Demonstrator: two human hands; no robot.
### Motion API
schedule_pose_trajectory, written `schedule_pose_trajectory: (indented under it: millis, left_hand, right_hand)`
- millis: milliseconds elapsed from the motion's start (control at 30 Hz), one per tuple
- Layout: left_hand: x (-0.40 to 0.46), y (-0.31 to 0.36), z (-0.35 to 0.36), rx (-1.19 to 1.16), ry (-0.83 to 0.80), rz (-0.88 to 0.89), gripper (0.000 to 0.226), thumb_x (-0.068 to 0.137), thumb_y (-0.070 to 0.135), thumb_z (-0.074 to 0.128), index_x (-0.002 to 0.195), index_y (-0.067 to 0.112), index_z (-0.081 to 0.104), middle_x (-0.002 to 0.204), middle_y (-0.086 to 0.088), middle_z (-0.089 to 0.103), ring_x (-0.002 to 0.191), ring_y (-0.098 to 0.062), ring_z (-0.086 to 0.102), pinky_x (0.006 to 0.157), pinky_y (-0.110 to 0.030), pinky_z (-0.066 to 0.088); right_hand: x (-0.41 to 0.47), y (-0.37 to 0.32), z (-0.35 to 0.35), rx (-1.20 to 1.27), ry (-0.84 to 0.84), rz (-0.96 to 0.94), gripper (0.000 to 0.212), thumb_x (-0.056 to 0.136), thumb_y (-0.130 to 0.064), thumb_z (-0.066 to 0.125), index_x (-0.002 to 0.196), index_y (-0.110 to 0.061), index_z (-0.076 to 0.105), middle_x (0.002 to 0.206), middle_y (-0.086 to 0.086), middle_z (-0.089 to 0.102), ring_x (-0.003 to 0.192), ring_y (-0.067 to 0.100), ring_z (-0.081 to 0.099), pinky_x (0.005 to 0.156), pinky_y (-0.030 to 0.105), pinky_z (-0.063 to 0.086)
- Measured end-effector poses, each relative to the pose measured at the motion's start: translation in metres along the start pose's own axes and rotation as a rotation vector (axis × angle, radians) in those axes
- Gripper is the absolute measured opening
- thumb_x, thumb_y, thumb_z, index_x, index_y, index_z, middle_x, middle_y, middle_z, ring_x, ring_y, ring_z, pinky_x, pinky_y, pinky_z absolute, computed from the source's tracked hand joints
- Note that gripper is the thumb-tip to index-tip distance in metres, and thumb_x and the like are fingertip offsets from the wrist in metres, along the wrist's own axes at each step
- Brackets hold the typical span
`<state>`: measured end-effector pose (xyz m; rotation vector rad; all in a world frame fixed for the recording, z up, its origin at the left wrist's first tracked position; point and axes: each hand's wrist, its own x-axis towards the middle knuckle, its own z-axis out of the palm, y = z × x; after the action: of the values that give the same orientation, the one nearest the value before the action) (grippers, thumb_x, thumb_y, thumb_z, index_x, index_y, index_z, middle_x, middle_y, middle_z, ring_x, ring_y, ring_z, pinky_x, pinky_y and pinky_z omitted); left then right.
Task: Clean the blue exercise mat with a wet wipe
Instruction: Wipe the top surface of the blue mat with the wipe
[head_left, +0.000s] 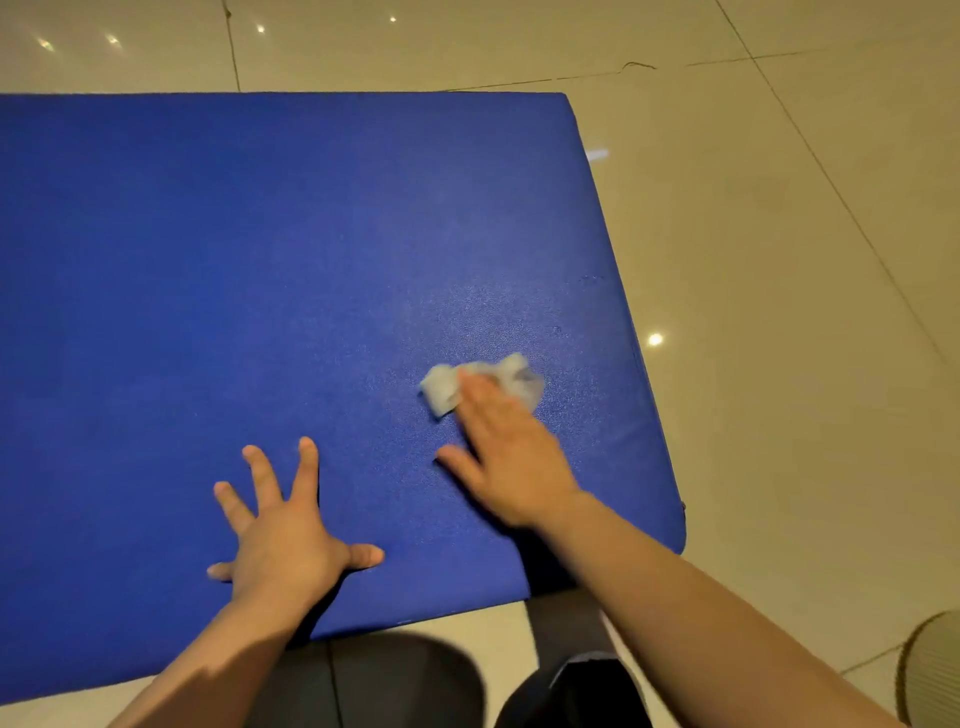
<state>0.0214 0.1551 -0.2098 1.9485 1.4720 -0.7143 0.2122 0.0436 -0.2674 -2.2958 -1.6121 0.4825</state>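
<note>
On mat (260, 260), 3 o'clock: right hand (511, 457), fingers straight and together, pressing wipe (441, 387). 6 o'clock: left hand (283, 535) flat, fingers spread apart.

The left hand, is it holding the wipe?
No, the left hand lies flat with fingers spread on the blue mat; the wet wipe is under the right hand.

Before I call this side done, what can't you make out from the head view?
- Blue padded exercise mat: left part cut off by the frame edge.
- Crumpled white wet wipe: middle hidden under the right hand, motion-blurred.
- Round grey object, bottom right: cropped, unidentifiable.
</note>
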Motion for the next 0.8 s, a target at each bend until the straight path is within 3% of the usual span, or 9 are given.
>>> schedule_pose_trajectory:
  millis: [133, 233, 267, 333, 467, 533, 600, 667, 800]
  left_hand:
    - [0.0, 0.002, 0.003, -0.046, 0.005, -0.01, 0.133, 0.063, 0.045, 0.088, 0.151, 0.042, -0.012, 0.154, 0.006, -0.037, 0.144, -0.032, -0.026, 0.099, -0.076, 0.024]
    - [0.002, 0.002, 0.003, -0.059, -0.006, -0.018, 0.134, 0.064, 0.043, 0.089, 0.151, 0.042, -0.013, 0.153, 0.006, -0.039, 0.143, -0.032, -0.029, 0.099, -0.077, 0.021]
    - [0.003, 0.002, 0.003, -0.063, -0.009, -0.024, 0.134, 0.064, 0.042, 0.089, 0.151, 0.042, -0.013, 0.152, 0.006, -0.04, 0.143, -0.032, -0.029, 0.1, -0.077, 0.02]
    - [0.003, 0.001, 0.003, -0.066, -0.012, -0.036, 0.134, 0.064, 0.042, 0.089, 0.151, 0.042, -0.014, 0.151, 0.007, -0.041, 0.143, -0.032, -0.03, 0.1, -0.077, 0.02]
    - [0.004, 0.002, 0.003, -0.061, -0.019, -0.052, 0.134, 0.064, 0.043, 0.089, 0.151, 0.043, -0.014, 0.15, 0.007, -0.043, 0.143, -0.033, -0.03, 0.1, -0.076, 0.022]
    - [0.005, 0.002, 0.003, -0.071, -0.026, -0.054, 0.134, 0.063, 0.041, 0.089, 0.151, 0.043, -0.012, 0.15, 0.008, -0.043, 0.143, -0.033, -0.031, 0.1, -0.076, 0.022]
    - [0.005, 0.002, 0.002, -0.071, -0.027, -0.067, 0.134, 0.063, 0.042, 0.089, 0.151, 0.043, -0.013, 0.15, 0.008, -0.044, 0.142, -0.032, -0.031, 0.1, -0.076, 0.022]
    - [0.006, 0.003, 0.001, -0.066, -0.034, -0.077, 0.135, 0.063, 0.043, 0.089, 0.151, 0.043, -0.014, 0.149, 0.009, -0.044, 0.142, -0.032, -0.032, 0.1, -0.076, 0.022]
    - [0.008, 0.004, 0.002, -0.062, -0.042, -0.091, 0.135, 0.062, 0.043, 0.089, 0.15, 0.043, -0.014, 0.149, 0.008, -0.045, 0.142, -0.032, -0.032, 0.101, -0.076, 0.022]
  right_hand:
    - [0.003, 0.084, -0.044, -0.023, 0.119, 0.349, 0.074, 0.092, -0.061, 0.024, 0.15, -0.016, 0.031, 0.156, 0.004, 0.031, 0.143, 0.022, 0.026, 0.116, 0.042, 0.029]
    - [0.012, 0.099, -0.054, 0.074, 0.178, 0.516, 0.074, 0.095, -0.061, 0.024, 0.153, -0.015, 0.025, 0.161, 0.004, 0.021, 0.148, 0.018, 0.016, 0.121, 0.039, 0.017]
    - [0.015, 0.087, -0.054, 0.11, 0.188, 0.491, 0.07, 0.096, -0.058, 0.028, 0.149, -0.013, 0.031, 0.158, 0.004, 0.026, 0.146, 0.019, 0.021, 0.12, 0.039, 0.019]
    - [0.02, 0.048, -0.046, 0.142, 0.126, 0.237, 0.061, 0.094, -0.052, 0.035, 0.136, -0.01, 0.045, 0.146, 0.006, 0.041, 0.136, 0.021, 0.034, 0.117, 0.037, 0.025]
    - [0.029, -0.041, 0.005, 0.127, -0.171, -0.305, 0.068, 0.095, -0.044, 0.047, 0.145, 0.001, 0.038, 0.156, 0.018, 0.032, 0.146, 0.028, 0.023, 0.121, 0.036, 0.012]
    - [0.035, -0.064, 0.026, 0.119, -0.198, -0.395, 0.065, 0.096, -0.038, 0.053, 0.144, 0.003, 0.04, 0.154, 0.018, 0.034, 0.145, 0.03, 0.026, 0.121, 0.039, 0.013]
    - [0.043, -0.062, 0.031, 0.066, -0.162, -0.409, 0.063, 0.097, -0.042, 0.043, 0.143, 0.001, 0.043, 0.153, 0.014, 0.037, 0.144, 0.028, 0.03, 0.12, 0.041, 0.02]
    - [0.052, -0.046, 0.019, 0.031, -0.124, -0.302, 0.069, 0.095, -0.049, 0.033, 0.145, -0.002, 0.043, 0.154, 0.012, 0.037, 0.144, 0.027, 0.031, 0.118, 0.043, 0.026]
    - [0.071, 0.029, -0.028, 0.069, 0.082, 0.159, 0.069, 0.091, -0.055, 0.024, 0.141, -0.013, 0.045, 0.154, 0.006, 0.034, 0.141, 0.021, 0.028, 0.11, 0.039, 0.031]
